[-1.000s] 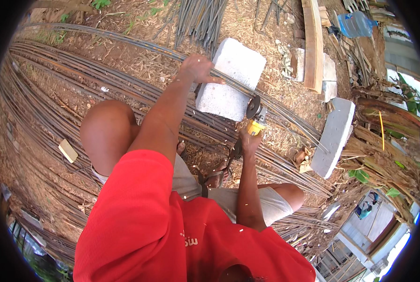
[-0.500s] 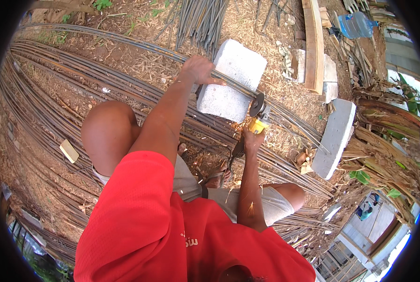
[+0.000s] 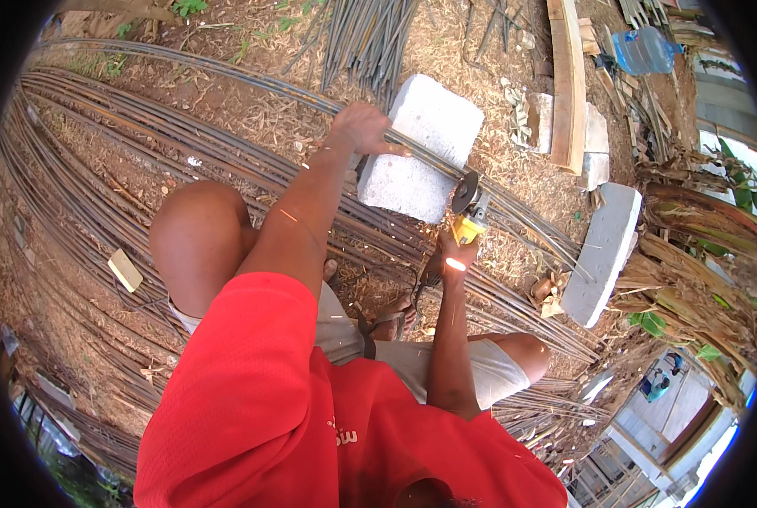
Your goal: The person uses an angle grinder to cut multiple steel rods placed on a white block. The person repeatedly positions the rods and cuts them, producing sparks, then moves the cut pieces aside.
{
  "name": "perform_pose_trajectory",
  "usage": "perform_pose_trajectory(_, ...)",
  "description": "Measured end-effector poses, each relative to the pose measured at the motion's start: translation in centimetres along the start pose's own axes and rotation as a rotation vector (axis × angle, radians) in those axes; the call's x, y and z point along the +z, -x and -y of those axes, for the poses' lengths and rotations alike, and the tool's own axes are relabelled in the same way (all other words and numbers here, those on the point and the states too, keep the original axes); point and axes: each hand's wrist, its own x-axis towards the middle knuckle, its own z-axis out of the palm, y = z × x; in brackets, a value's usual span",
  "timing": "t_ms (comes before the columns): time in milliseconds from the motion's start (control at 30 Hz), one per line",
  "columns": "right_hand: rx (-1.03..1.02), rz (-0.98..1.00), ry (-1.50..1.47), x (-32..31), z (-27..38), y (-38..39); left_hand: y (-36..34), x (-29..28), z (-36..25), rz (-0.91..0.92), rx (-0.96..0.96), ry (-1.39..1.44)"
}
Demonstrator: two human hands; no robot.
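Across a pale concrete block (image 3: 412,188) lies a bundle of steel rods (image 3: 433,159), and my left hand (image 3: 363,129) grips it at the block's left side. My right hand (image 3: 460,248) is closed round a yellow angle grinder (image 3: 468,229). Its dark cutting disc (image 3: 465,193) meets the rods just past the block's right edge. Bright sparks fly back over both my forearms; a glowing streak crosses my right wrist. How deep the disc sits in the rods I cannot tell.
Long steel rods (image 3: 141,127) cover the ground beneath me and to the left. Shorter cut rods (image 3: 366,51) lie beyond the block. A grey slab (image 3: 602,254), a wooden plank (image 3: 567,85) and a blue water bottle (image 3: 643,52) are to the right. My sandalled foot (image 3: 391,323) is close below.
The grinder and both hands hold nearly the same place. Spark streaks have shifted and now cross my left forearm and right wrist. The whole view has moved slightly.
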Motion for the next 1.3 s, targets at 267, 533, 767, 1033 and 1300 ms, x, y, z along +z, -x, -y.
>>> perform_pose_trajectory(267, -0.020, 0.016, -0.059, 0.1, -0.1, 0.0, -0.3, -0.1, -0.1, 0.063, -0.022, 0.012)
perform_pose_trajectory(533, 0.008, 0.007, -0.081, 0.0, 0.8, 0.1, -0.1, -0.3, -0.1, 0.045, -0.018, 0.005)
perform_pose_trajectory(767, 0.010, 0.019, -0.111, 0.0, 0.5, -0.3, -0.1, -0.3, -0.2, 0.018, -0.015, 0.005)
perform_pose_trajectory(1033, 0.000, 0.016, -0.002, 0.0, 0.1, -0.6, 0.1, -0.5, -0.2, 0.015, -0.014, 0.018)
perform_pose_trajectory(1300, 0.013, 0.008, -0.070, -0.1, 1.1, 0.1, -0.1, -0.4, -0.3, 0.036, -0.024, 0.006)
